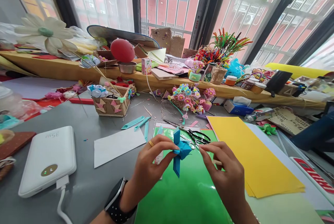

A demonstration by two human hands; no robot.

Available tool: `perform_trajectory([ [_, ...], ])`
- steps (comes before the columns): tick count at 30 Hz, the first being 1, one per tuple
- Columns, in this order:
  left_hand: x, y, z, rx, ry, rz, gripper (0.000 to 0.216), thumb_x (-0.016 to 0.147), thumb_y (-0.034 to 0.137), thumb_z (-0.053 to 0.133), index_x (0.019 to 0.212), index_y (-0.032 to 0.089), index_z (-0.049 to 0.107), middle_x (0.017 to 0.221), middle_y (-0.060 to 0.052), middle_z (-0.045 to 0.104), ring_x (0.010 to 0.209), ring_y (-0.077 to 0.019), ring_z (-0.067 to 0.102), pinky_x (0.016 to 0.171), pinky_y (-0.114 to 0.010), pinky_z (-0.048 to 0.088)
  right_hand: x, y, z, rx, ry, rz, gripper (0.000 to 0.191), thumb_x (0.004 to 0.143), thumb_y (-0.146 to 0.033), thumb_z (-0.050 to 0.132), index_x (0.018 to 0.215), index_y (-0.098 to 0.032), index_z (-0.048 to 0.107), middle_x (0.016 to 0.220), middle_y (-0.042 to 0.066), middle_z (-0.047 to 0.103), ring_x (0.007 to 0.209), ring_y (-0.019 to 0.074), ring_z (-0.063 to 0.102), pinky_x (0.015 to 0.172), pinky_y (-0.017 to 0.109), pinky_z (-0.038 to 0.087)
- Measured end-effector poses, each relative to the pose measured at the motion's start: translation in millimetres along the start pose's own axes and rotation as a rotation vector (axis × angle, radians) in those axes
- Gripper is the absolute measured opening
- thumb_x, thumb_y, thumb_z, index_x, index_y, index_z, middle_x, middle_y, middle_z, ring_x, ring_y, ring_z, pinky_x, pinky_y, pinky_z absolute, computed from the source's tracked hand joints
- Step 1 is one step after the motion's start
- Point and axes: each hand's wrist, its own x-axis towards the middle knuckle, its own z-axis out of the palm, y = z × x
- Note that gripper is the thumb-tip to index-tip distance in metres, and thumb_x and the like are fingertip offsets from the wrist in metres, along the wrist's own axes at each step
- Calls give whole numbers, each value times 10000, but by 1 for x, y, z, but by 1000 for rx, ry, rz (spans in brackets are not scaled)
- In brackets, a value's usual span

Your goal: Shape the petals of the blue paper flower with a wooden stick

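Note:
My left hand (151, 163), with a gold ring and a dark smartwatch on the wrist, pinches a folded blue paper piece (180, 151) between thumb and fingers, holding it above a green paper sheet (188, 196). My right hand (221, 168) sits just right of the blue piece, fingers curled toward it; something thin and pale shows under its fingers, but I cannot make out what. Black-handled scissors (197, 136) lie just beyond both hands on the green sheet.
A yellow paper stack (247, 154) lies at right, a white sheet (117, 145) and a white power bank (48, 159) with cable at left. Teal paper strips (137, 122), a cardboard box (112, 103), paper flower bouquets (189, 98) and craft clutter fill the back ledge.

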Motion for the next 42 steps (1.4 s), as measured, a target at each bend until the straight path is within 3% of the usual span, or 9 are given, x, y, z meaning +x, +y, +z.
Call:
perform_trajectory([
  [3,-6,-2,3,153,1,193,199,755,47,551,856,212,601,807,-38,628,768,-152,599,703,-252,489,0,-2,-1,91,-55,118,130,829,-235,524,766,-197,631,714,36,576,594,126,559,363,184,388],
  [9,-15,-11,12,261,16,444,184,758,34,548,894,157,566,831,-66,634,790,-152,612,689,-250,518,-4,-7,3,180,-125,138,92,803,-238,573,721,-196,585,686,8,547,560,110,507,424,194,386],
  [17,-14,-8,12,329,-22,540,132,776,33,522,859,126,567,802,-93,647,769,-156,622,671,-246,533,-3,-5,-2,292,-240,252,142,813,-259,558,689,-190,549,662,3,514,589,121,503,474,211,395],
  [22,-13,-10,10,289,-36,583,121,795,50,522,867,123,586,802,-86,666,843,-161,635,777,-257,531,-1,-4,-5,266,-223,253,164,815,-265,556,670,-189,547,635,-7,495,579,118,480,478,211,364],
  [28,-16,-14,8,319,-46,598,174,807,90,523,948,162,593,840,-71,686,874,-187,640,757,-280,548,1,-4,-5,275,-213,245,158,809,-254,558,665,-189,561,634,-4,492,570,116,467,460,202,362],
  [34,-17,-16,8,323,-67,653,149,821,84,508,935,100,602,847,-100,684,936,-190,622,816,-268,530,3,-8,-5,378,-181,326,173,796,-273,567,644,-190,565,638,-4,473,530,104,430,413,184,362],
  [42,-15,-13,7,345,-68,681,150,839,77,479,914,75,609,847,-102,678,959,-192,615,839,-269,525,4,-8,-8,347,-200,320,179,804,-268,566,643,-189,560,633,-14,470,522,94,405,417,187,316],
])
